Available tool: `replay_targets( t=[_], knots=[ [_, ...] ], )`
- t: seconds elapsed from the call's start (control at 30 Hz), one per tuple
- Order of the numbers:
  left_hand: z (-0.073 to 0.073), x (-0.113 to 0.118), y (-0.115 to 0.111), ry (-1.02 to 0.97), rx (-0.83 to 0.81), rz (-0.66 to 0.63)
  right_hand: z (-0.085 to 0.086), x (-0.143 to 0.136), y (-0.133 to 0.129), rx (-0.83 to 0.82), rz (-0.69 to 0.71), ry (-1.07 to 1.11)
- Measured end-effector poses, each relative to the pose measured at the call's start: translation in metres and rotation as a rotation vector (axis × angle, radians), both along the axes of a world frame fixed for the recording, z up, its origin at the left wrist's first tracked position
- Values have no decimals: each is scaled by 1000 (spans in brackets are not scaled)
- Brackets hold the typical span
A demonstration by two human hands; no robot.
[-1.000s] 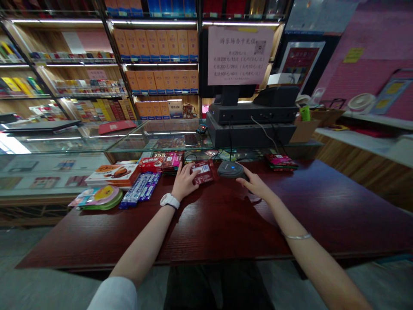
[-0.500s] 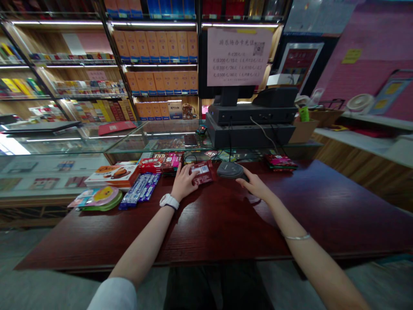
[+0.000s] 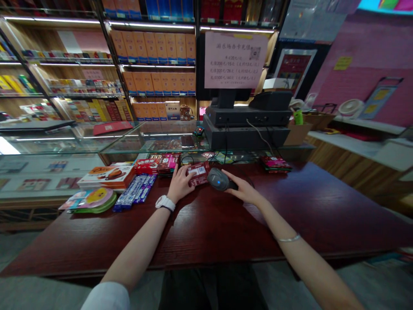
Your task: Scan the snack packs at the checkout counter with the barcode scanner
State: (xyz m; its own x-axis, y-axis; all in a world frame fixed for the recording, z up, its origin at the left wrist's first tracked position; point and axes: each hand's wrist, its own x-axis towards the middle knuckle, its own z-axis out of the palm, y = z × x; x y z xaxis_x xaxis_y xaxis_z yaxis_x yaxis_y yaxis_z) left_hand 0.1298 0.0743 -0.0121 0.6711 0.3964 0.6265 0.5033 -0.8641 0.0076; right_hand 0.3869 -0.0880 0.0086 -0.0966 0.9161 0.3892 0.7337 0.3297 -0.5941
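My right hand (image 3: 242, 189) is wrapped around the handle of a dark grey barcode scanner (image 3: 218, 180); a blue light shows on its head. The scanner's head is close to the right end of a dark red snack packet (image 3: 199, 173). A white barcode label faces up on that packet. On the packet's left part, my left hand (image 3: 181, 183) grips it with thumb and fingers, one finger stretched toward the pile behind. Just beyond this hand lie red and pink snack packets (image 3: 167, 162).
Left on the brown table (image 3: 206, 232) are blue-purple wrapped bars (image 3: 135, 191), an orange-white box (image 3: 106, 176) and green-edged packages (image 3: 93, 201). More packets (image 3: 275, 164) lie at the back right. A glass counter (image 3: 151, 131) with a cash register (image 3: 245, 125) stands behind; cables trail down.
My right hand has brought the scanner left and slightly nearer, turning its head toward the packet; its blue light now shows. My left hand stays on the packet. The view has shifted slightly.
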Motion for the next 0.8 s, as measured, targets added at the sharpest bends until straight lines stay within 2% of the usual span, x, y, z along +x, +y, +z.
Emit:
replay_targets(
  t=[0.23,0.47,0.8],
  knots=[
    [2,0,-1,-9,-1,22,-9,-14,3,-28,47,-157],
    [0,1,0,-8,-9,41,-21,-17,8,-70,68,-188],
    [1,2,-4,-47,-42,40,-21,-21,11,-80,69,-275]
  ],
)
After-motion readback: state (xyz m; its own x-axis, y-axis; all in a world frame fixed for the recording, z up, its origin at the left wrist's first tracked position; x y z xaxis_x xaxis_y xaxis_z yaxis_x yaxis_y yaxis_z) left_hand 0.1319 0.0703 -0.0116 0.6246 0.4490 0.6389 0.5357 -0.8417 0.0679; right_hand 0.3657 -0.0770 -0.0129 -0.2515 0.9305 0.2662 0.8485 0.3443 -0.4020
